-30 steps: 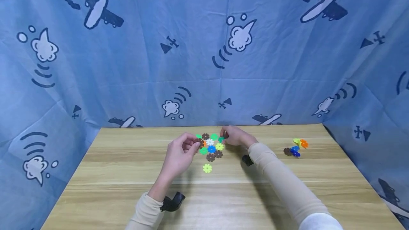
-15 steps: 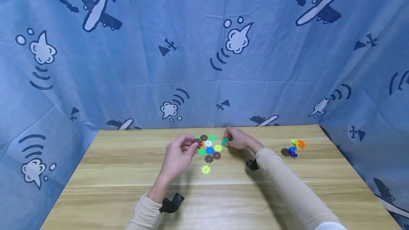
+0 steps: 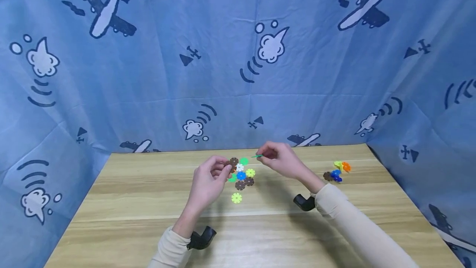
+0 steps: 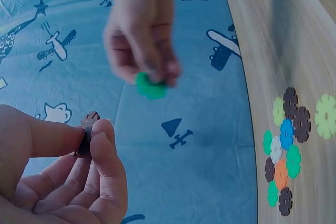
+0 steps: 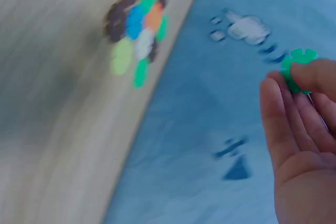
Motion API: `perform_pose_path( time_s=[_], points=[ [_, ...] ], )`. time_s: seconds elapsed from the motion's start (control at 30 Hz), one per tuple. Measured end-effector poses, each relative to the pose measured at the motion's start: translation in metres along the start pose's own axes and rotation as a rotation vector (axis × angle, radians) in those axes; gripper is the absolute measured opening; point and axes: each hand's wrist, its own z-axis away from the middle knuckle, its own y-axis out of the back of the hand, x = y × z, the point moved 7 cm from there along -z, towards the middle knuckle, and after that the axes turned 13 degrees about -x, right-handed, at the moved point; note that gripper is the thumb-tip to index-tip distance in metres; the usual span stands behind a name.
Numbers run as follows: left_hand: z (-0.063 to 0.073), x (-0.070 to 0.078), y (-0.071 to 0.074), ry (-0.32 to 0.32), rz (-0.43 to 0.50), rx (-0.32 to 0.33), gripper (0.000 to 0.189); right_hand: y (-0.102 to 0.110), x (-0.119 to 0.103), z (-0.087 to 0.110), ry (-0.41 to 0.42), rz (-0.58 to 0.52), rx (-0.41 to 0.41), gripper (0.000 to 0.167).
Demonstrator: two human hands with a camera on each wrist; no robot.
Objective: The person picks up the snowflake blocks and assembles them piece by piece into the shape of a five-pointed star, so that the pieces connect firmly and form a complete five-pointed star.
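Note:
My left hand pinches a brown notched snowflake disc between thumb and index finger, held above the left side of a group of discs. Opposite it, my right hand pinches a green snowflake disc, which looks edge-on in the head view. Between and below the hands, several snowflake discs lie flat on the table: a blue disc, a white disc, an orange disc, and several brown and green ones. One yellow-green disc lies apart, nearer the front.
On the wooden table, a second small heap at the right has an orange disc, blue pieces and a brown disc. A blue printed curtain stands along the table's back edge. Black wrist cameras jut from both wrists.
My right hand has drawn the green disc away from the group to the right and raised it, turning it edge-on. My left hand stays nearly still with the brown disc.

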Motion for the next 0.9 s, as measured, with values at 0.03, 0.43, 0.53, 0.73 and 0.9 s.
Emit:
perform_pose_path(
  time_s=[0.03,0.43,0.53,0.73,0.9],
  points=[
    [0.0,0.001,-0.001,-0.001,0.001,-0.001,0.014,0.001,-0.009,0.002,0.035,0.011,0.012,0.01],
    [0.003,0.009,-0.01,-0.031,-0.009,-0.022,0.011,0.003,-0.077,0.03,0.413,0.262,0.124,0.023],
    [0.003,0.01,-0.013,-0.043,-0.005,-0.03,0.011,0.001,-0.082,0.032,0.448,0.298,0.136,0.024],
    [0.004,0.01,-0.017,-0.046,-0.004,-0.06,0.011,-0.001,-0.089,0.035,0.491,0.319,0.145,0.023],
    [0.004,0.012,-0.021,-0.056,-0.01,-0.085,0.011,-0.004,-0.09,0.036,0.51,0.345,0.129,0.022]
  ],
)
